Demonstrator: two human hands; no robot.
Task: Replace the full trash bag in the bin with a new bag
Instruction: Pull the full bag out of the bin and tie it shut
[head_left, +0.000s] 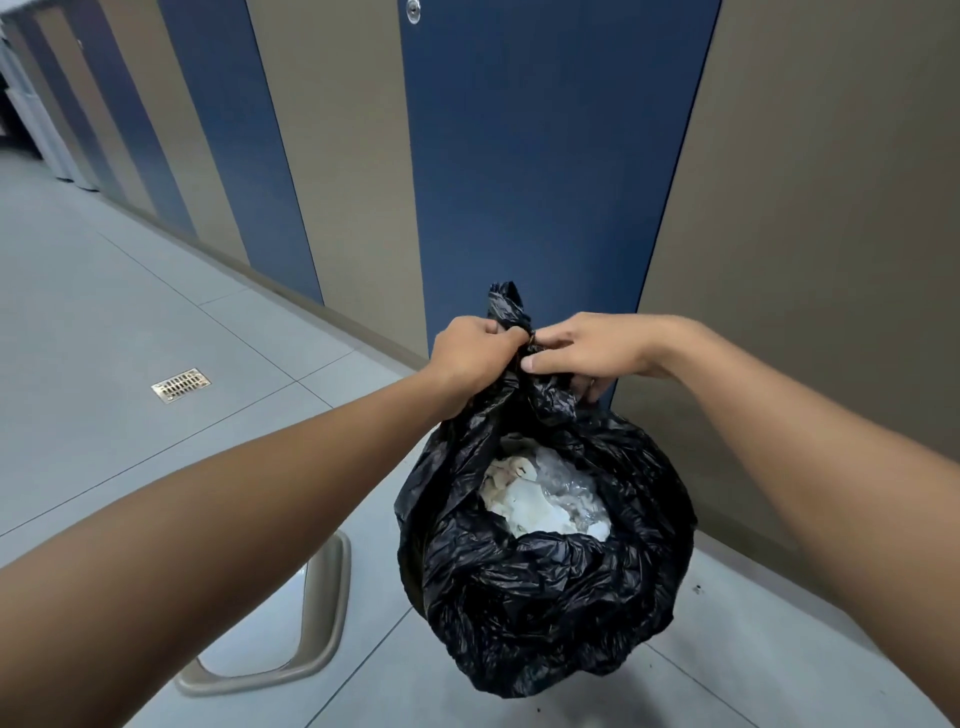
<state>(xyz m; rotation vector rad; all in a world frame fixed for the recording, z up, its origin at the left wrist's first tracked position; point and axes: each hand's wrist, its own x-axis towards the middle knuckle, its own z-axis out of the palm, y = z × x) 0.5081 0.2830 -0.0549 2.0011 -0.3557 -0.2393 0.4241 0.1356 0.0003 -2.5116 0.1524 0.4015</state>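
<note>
A full black trash bag (545, 582) hangs in front of me above the tiled floor. Its top is gathered into a twisted neck, and a gap in the plastic shows white paper and clear wrap inside. My left hand (475, 358) grips the neck from the left, fingers curled round the bunched plastic. My right hand (587, 351) holds the same neck from the right, thumb and fingers pinching the plastic just below the tuft. The bin itself is hidden behind the bag; I cannot make out its rim.
A beige ring-shaped frame (327, 613) lies on the floor left of the bag. Blue and tan partition panels (540, 156) stand close behind. A brass floor drain (181, 385) sits in the grey tiles (104, 322) further left. Small dark crumbs dot the floor at right.
</note>
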